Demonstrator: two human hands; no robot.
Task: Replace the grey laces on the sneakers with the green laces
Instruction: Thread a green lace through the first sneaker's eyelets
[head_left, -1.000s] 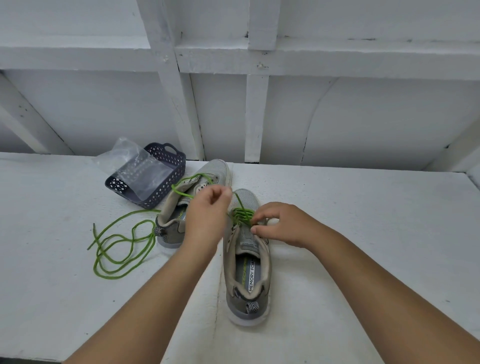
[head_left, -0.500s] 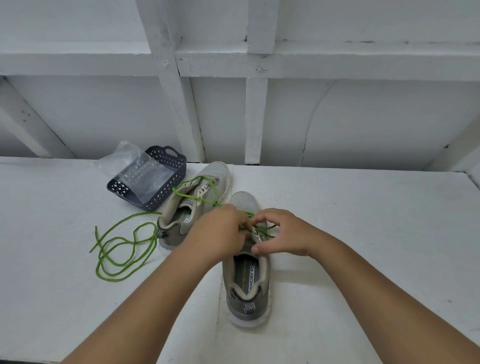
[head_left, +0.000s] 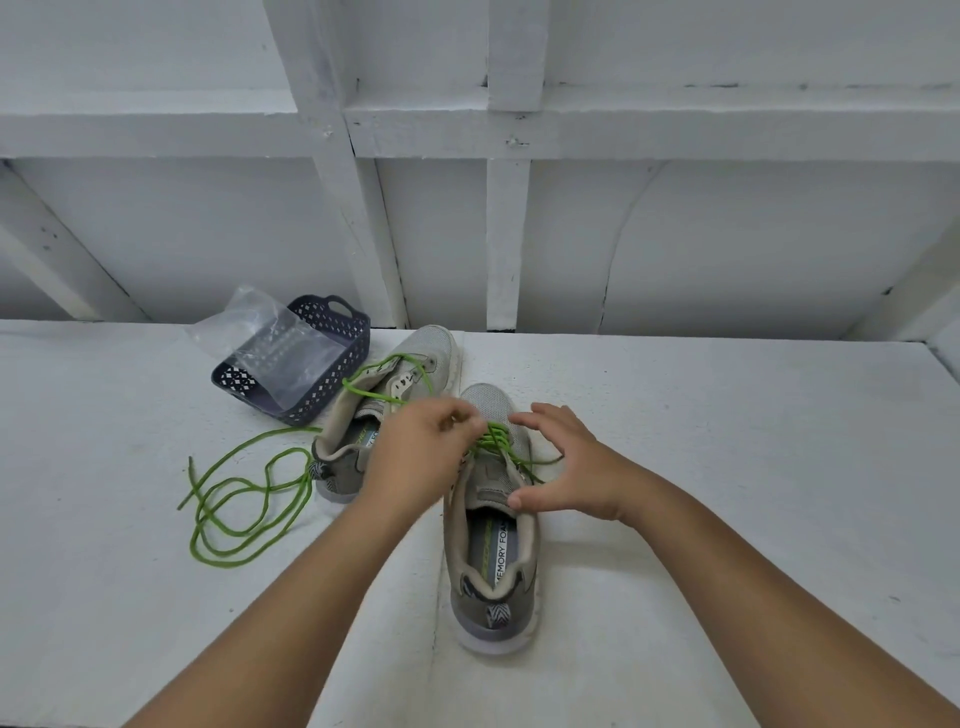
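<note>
The left hand (head_left: 421, 457) is pinching a green lace (head_left: 496, 441) over the near sneaker (head_left: 493, 519), fingers curled; the right hand (head_left: 566, 467) is spreading open beside it, thumb touching the tongue; the grey mesh sneaker is lying heel near, toe far; the second sneaker (head_left: 405, 384) is sitting just left, angled, its green lace (head_left: 244, 499) trailing in loose loops onto the white table (head_left: 727, 467); farther left, a dark perforated plastic basket (head_left: 311, 405) is holding a clear plastic bag (head_left: 275, 348).
</note>
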